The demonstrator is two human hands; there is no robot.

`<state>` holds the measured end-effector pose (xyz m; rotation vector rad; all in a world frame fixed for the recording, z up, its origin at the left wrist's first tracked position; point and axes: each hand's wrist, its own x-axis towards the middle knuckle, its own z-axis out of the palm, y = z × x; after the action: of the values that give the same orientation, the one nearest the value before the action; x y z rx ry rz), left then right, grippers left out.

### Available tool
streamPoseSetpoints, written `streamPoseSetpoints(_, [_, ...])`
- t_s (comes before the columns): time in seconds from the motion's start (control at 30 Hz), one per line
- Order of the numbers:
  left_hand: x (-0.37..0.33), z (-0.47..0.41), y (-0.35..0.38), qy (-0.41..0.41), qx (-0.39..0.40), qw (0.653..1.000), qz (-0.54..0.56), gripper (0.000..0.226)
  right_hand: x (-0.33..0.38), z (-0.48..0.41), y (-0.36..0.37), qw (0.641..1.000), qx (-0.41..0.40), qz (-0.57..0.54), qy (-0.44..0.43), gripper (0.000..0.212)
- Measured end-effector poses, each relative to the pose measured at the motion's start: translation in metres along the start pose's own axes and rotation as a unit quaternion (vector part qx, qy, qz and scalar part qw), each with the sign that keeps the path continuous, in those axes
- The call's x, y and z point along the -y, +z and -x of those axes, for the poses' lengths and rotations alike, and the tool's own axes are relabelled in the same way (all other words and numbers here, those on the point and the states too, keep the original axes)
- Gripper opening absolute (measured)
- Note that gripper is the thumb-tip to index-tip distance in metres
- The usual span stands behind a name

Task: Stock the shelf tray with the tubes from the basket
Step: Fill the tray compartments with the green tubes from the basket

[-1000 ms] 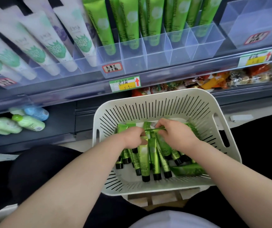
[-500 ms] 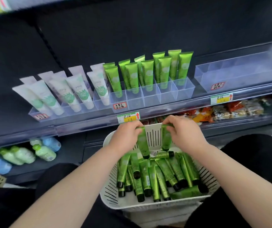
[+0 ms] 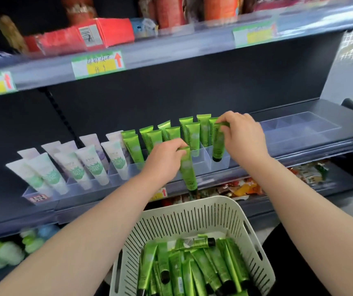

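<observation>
The left hand (image 3: 164,161) curls its fingers round the flat end of a hanging tube (image 3: 188,169), cap down, just in front of the near wall of the clear tray (image 3: 205,160). The right hand (image 3: 243,136) pinches a second tube (image 3: 218,145) by its flat end between thumb and fingertips, its cap down inside the tray's near right compartment. Standing green tubes (image 3: 133,147) fill the compartments behind, with white tubes (image 3: 79,167) further left. Nearer, the white basket (image 3: 184,218) holds a heap of loose tubes (image 3: 205,272).
</observation>
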<state>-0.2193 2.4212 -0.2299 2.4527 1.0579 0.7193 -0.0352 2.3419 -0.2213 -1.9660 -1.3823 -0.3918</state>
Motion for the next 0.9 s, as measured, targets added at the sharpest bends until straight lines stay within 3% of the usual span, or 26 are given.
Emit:
streamPoseSetpoints(0.4, [-0.04,-0.083,0.016,-0.002,-0.111,0.994,-0.003,0.021,-0.048,-0.028,0.048,0.993,0.106,0.057,-0.005,0.026])
streamPoseSetpoints(0.63, [-0.051,-0.12,0.038,0.026,-0.065,0.994,-0.088,0.021,-0.054,-0.033,0.049,0.991,0.113,0.065,-0.033,0.028])
streamPoseSetpoints(0.9, [-0.054,-0.133,0.054,0.045,-0.025,0.993,-0.106,0.018,-0.06,-0.03,0.042,0.992,0.089,0.073,-0.043,0.034])
